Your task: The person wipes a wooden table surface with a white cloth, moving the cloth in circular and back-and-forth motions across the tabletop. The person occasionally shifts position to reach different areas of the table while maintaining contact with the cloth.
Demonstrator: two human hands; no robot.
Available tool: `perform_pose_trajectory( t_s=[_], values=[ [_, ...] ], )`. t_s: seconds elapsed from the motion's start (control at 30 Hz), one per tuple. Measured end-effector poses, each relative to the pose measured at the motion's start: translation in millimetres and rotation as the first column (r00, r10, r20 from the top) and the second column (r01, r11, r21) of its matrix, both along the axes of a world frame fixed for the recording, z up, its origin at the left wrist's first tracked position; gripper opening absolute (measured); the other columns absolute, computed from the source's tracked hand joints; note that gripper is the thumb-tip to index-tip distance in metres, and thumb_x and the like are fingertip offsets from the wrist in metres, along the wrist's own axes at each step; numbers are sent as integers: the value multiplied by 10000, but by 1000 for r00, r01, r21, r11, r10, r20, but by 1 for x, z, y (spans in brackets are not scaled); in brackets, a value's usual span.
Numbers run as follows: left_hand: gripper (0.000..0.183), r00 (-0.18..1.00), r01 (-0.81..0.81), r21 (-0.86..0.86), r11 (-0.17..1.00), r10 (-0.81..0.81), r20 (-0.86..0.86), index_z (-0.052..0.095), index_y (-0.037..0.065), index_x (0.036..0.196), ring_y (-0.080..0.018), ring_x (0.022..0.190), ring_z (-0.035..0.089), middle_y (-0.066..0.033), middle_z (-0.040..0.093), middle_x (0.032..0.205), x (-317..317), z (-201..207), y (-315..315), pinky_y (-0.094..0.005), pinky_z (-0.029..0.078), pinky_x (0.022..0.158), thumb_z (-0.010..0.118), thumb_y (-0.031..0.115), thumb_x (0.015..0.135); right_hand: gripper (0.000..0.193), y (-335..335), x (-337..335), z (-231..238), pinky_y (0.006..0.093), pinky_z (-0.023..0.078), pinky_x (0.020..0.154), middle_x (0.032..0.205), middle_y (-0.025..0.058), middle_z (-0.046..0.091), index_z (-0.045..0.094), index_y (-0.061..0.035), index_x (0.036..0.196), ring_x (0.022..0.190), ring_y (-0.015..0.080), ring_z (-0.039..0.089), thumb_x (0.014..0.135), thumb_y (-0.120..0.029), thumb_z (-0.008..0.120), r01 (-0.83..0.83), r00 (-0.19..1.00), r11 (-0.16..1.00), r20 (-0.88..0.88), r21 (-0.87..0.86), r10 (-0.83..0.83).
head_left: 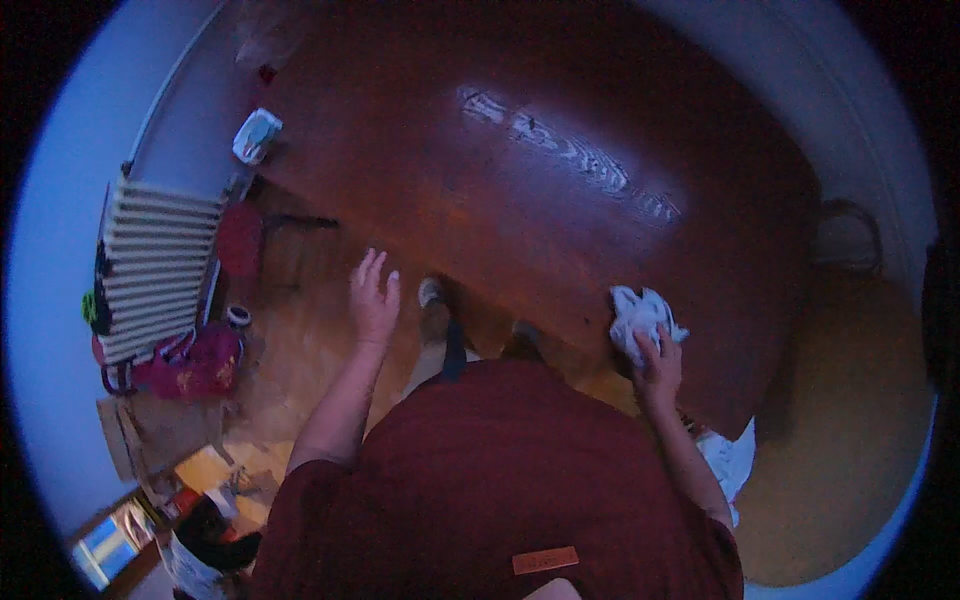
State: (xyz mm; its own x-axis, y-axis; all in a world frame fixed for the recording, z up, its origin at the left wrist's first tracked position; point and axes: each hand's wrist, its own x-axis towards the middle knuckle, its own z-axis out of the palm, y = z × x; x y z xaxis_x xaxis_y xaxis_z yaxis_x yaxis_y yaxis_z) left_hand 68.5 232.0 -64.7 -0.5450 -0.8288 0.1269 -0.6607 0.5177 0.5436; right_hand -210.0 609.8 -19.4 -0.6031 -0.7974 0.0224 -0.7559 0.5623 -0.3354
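Observation:
A crumpled white cloth (632,312) lies near the front right edge of the dark reddish-brown wooden table (480,190). My right hand (657,365) is closed on its near side, thumb and fingers against the fabric. Off the table's near left edge, my left hand (374,295) hangs over the floor, fingers apart and holding nothing. Glare lights up the wood grain in the middle of the tabletop.
At the table's far left corner sits a small white container (257,136). A white radiator (163,265) lines the left wall, with a dark red bag (195,362) beneath. White fabric (730,460) hangs by my right forearm. A rounded brown surface (850,430) stands at right.

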Motion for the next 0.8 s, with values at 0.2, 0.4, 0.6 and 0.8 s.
perform_pose_trajectory(
  t_s=[0.2,0.4,0.6,0.8],
  values=[
    [313,956,-142,489,861,247,-157,614,33,1129,-262,949,620,-162,619,1113,25,-26,67,-322,493,792,581,216,877,553,-89,13,-5,452,456,874,1264,140,500,596,-270,1161,1087,375,511,663,-61,713,-208,971,973,101,-99,217],
    [277,995,-96,391,916,99,10,660,68,1049,-245,838,648,-133,669,953,104,-43,79,-334,502,745,597,268,868,516,-232,46,-13,452,448,891,1262,132,510,598,-279,1156,1080,374,520,675,-110,678,-467,875,873,68,-140,479],
    [322,934,-355,465,811,293,203,656,77,1052,-253,821,651,-139,670,913,196,-72,111,-359,506,741,608,323,850,553,-64,12,-6,465,417,919,1308,129,486,594,-281,1175,1116,363,498,678,-48,657,-359,933,933,17,-38,360],
    [292,885,-381,470,796,166,436,656,75,1018,-326,861,631,-160,660,925,244,-69,141,-403,497,771,593,294,836,583,-89,24,-6,456,447,875,1268,150,504,614,-277,1156,1058,384,522,625,-48,688,-323,945,946,-34,41,324]
  ],
)
